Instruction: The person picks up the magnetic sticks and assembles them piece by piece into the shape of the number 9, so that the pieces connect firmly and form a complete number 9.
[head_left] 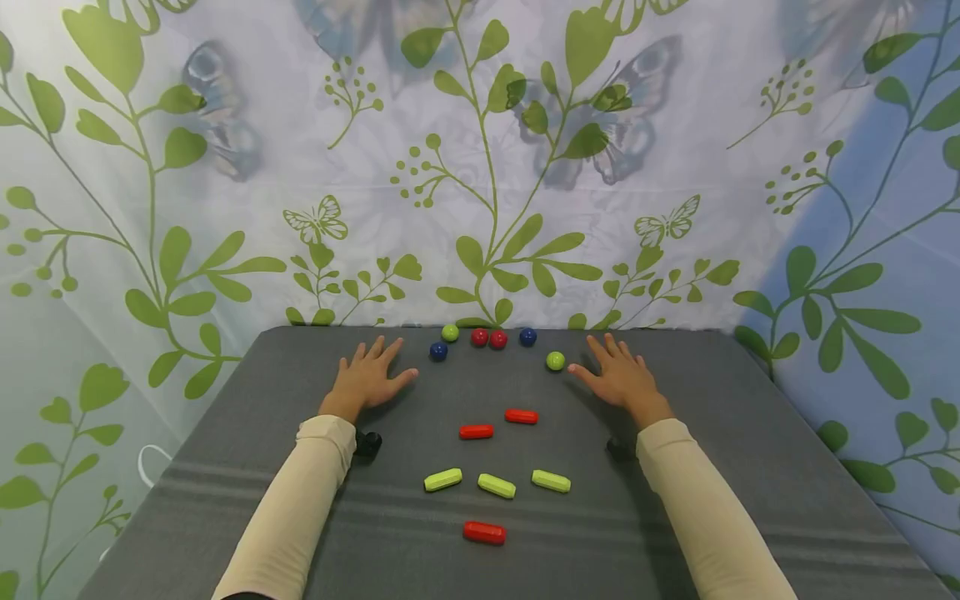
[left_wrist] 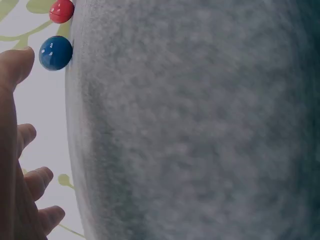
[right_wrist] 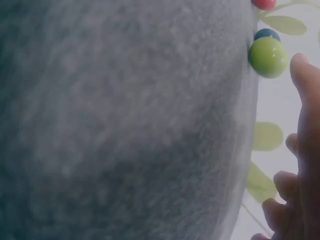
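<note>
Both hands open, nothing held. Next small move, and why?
I'd probably ease the right hand slightly inward to pinch the nearest green ball. That hand is open and empty, its thumb points toward the ball across a visible gap, and no other ball lies closer to it.

Right now most of the view is filled by grey cloth [right_wrist: 125, 110], softly blurred. At the right edge the right hand [right_wrist: 309, 160] is seen, thumb held just beside a glossy green ball [right_wrist: 268, 57]. A blue ball [right_wrist: 267, 33] is partly covered by it; whether they touch can't be told. Up top, a red ball [right_wrist: 264, 4] is cropped against the leaf-printed backdrop [right_wrist: 272, 102].
</note>
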